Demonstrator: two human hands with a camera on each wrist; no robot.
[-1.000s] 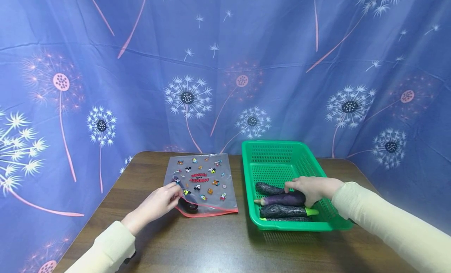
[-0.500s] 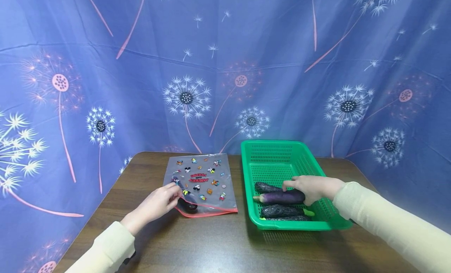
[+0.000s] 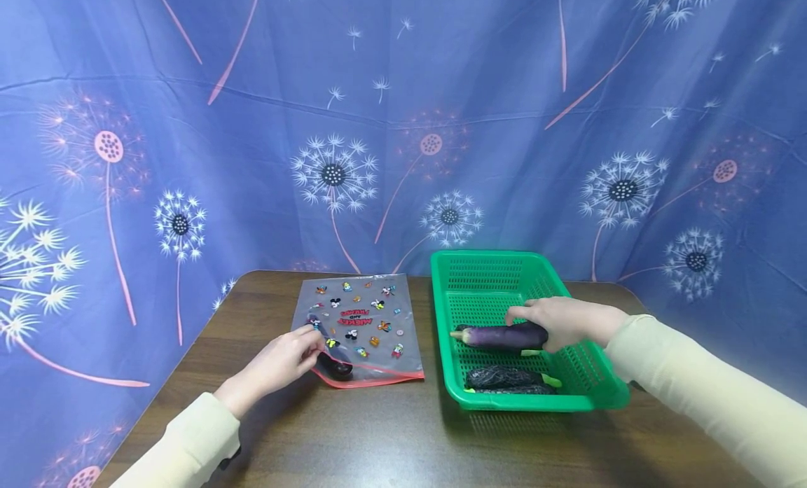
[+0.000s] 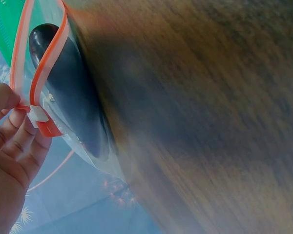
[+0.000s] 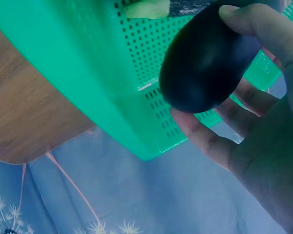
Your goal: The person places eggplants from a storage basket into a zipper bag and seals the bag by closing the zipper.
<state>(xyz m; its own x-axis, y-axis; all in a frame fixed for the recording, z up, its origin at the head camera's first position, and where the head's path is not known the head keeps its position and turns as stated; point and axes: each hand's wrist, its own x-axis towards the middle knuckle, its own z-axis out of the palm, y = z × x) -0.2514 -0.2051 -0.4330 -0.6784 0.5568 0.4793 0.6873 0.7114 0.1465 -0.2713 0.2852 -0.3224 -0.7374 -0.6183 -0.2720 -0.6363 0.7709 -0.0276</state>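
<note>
My left hand (image 3: pixel 284 362) pinches the corner of a clear zip bag (image 4: pixel 49 63) beside its white slider. The bag (image 3: pixel 372 334) lies on the table, printed with cartoon figures, and its red-edged mouth gapes towards me. Inside it rests a dark eggplant (image 4: pixel 71 92). My right hand (image 3: pixel 567 323) grips the thick end of a purple eggplant (image 3: pixel 494 336), its pale stem pointing left, over the green basket (image 3: pixel 526 404). In the right wrist view, thumb and fingers wrap round the glossy eggplant (image 5: pixel 200 63).
Dark, wrinkled long pieces (image 3: pixel 507 377) with light green ends lie in the basket's near part. Another green end (image 3: pixel 531 353) shows beneath the held eggplant. The basket stands right of the bag on a brown wooden table (image 3: pixel 378 439). A blue dandelion-print cloth (image 3: pixel 391 124) hangs behind.
My right hand has lifted the purple eggplant and carried it slightly away from me, apart from the near wrinkled pieces. My left hand still holds the bag's corner.
</note>
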